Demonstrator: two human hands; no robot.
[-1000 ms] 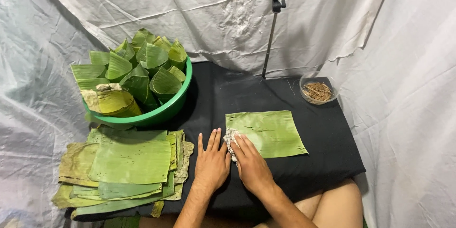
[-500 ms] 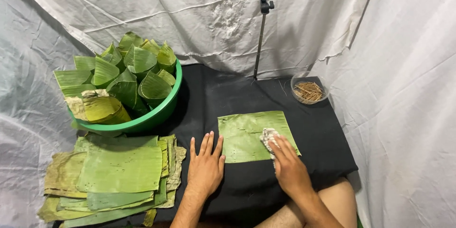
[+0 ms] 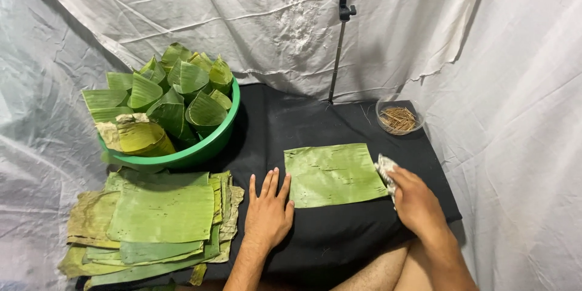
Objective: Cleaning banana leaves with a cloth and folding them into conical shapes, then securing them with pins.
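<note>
- Head view, looking down: the right hand (image 3: 415, 201) is curled around a small crumpled whitish cloth (image 3: 384, 167), fingers closed on it, at the right edge of a cut banana leaf sheet (image 3: 333, 174).
- Left hand (image 3: 268, 209) lies flat and spread, palm down on the black-covered desk (image 3: 339, 236), its fingertips just beside the sheet's near left corner; whether they touch it cannot be told.
- That single green sheet lies flat at the middle of the desk, roughly square, with fine parallel ribs and small dark flecks.
- Judged by its look, the sheet is light, thin and limp, likely to tear along the ribs; a flat palm to steady it, or a hold at a corner or edge, would suit it better than a pinch mid-sheet.
- Left and near, a stack of similar leaf sheets (image 3: 159, 218), some yellowed at the edges, rests on the desk.
- Far left, a green basin (image 3: 209, 145) holds folded leaf cones (image 3: 176, 94).
- Far right, a small clear bowl (image 3: 399, 120) of thin sticks sits near a slim camera stand (image 3: 339, 36), white cloth draped behind.
</note>
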